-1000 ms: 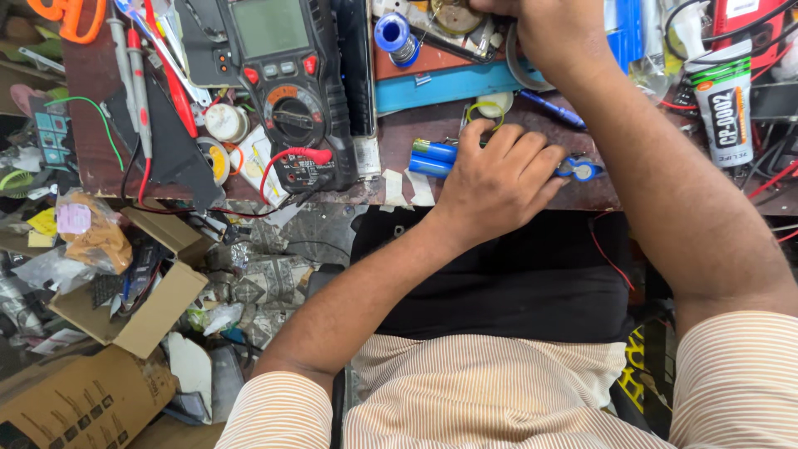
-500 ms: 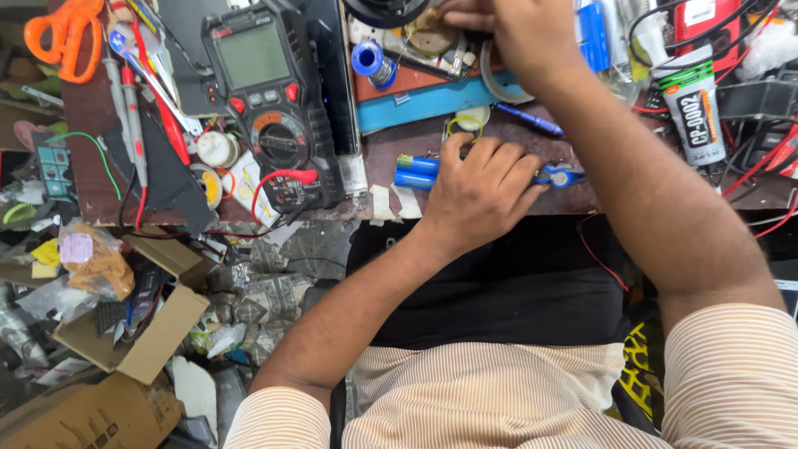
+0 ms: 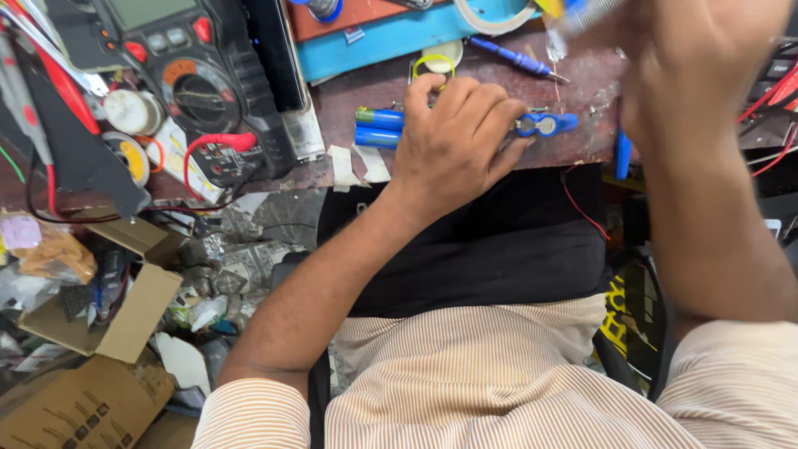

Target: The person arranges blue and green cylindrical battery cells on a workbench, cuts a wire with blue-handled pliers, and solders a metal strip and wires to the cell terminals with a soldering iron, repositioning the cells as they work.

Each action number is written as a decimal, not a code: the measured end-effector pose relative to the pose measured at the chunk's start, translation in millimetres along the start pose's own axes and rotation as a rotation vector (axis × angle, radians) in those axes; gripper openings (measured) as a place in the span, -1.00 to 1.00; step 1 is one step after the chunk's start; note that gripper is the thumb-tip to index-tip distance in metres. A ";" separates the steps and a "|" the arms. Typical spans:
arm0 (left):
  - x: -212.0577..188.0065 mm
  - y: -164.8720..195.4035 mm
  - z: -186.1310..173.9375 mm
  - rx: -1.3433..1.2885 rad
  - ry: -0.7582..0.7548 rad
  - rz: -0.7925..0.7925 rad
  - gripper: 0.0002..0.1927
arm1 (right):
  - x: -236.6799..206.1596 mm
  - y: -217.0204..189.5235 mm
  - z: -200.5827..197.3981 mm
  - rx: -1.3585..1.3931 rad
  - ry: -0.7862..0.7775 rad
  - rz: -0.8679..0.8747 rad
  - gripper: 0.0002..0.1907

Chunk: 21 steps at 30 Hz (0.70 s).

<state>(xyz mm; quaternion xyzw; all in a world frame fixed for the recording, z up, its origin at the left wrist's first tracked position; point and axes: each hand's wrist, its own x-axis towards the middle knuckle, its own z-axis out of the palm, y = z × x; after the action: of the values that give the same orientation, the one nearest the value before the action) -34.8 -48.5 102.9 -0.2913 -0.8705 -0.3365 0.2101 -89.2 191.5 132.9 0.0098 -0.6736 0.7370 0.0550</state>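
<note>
My left hand presses down on a pack of blue cylindrical battery cells lying at the front edge of the brown bench. Its fingers are curled over the middle of the pack, and a cell's metal end shows to the right of them. My right hand is raised close to the camera and blurred. It grips a thin tool with yellow, blue and white parts. What kind of tool it is cannot be made out.
A black multimeter with a red lead lies at the left, beside solder spools. A blue screwdriver, a yellow-green ring and a tape roll lie behind the cells. Open cardboard boxes sit on the floor, lower left.
My right hand has lifted from the back of the bench towards the camera with the tool. The view has moved closer to the bench. My left hand stays on the cells.
</note>
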 end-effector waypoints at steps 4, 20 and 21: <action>-4.2 -4.9 7.1 0.008 0.001 -0.002 -0.63 | -47.7 -6.2 -22.5 -0.082 -0.166 -0.013 -0.65; -15.0 -4.2 14.7 0.058 0.006 0.019 -0.62 | -72.8 -0.3 -15.0 -0.466 -0.248 -0.223 -0.67; -15.5 -4.0 15.3 0.052 0.003 0.019 -0.62 | -73.1 0.6 -14.6 -0.472 -0.241 -0.223 -0.68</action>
<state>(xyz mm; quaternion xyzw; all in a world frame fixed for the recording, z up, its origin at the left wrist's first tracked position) -28.5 -45.8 81.8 -0.2934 -0.8759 -0.3121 0.2223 -15.8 201.0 124.5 0.1582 -0.8229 0.5428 0.0563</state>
